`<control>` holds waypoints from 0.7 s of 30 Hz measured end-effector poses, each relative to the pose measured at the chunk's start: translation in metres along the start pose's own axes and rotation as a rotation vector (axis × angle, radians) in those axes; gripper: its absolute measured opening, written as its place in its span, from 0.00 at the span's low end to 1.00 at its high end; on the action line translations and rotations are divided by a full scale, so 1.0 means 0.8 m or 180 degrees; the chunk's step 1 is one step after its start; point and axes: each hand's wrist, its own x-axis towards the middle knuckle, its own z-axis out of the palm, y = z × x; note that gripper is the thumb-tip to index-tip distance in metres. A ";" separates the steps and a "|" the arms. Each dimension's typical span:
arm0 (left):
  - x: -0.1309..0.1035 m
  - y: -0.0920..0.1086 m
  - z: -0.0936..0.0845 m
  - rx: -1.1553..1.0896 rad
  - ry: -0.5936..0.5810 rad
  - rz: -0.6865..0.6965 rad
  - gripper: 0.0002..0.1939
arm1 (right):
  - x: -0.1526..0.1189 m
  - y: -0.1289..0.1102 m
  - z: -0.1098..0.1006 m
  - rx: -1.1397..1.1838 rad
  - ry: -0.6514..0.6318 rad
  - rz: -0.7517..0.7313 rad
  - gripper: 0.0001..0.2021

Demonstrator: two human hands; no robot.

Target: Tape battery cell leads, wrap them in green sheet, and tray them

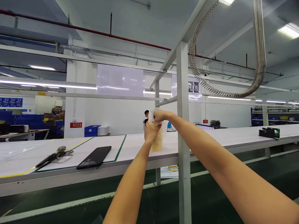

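Observation:
A pale yellow cylinder point(157, 143), perhaps a stack of tape rolls, stands upright on the white bench in loose clear plastic. My left hand point(150, 132) is closed at its upper left side, gripping the wrapped top. Just above, my right hand point(159, 116) is a closed fist with a fold of the clear plastic bag point(151, 115) in it. My fingers partly cover the cylinder's upper end. What exactly the cylinder is, I cannot make out.
A grey upright post point(183, 124) stands between my right forearm and the cylinder. On the white bench point(130, 146) lie a black phone point(94, 157) and keys point(61, 151). A black-green device point(269, 133) sits far right. A person point(146, 119) is behind.

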 end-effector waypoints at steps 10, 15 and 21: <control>-0.004 0.014 -0.011 -0.0118 -0.0047 -0.0084 0.29 | -0.059 -0.003 -0.017 0.2177 0.1322 -0.0660 0.14; -0.094 0.036 -0.075 -0.0445 0.0037 0.0017 0.35 | -0.223 0.025 0.023 0.2568 0.1280 -0.1107 0.12; -0.304 0.016 -0.145 -0.1979 -0.1006 -0.0311 0.25 | -0.382 0.078 0.113 0.3250 -0.0162 -0.0075 0.15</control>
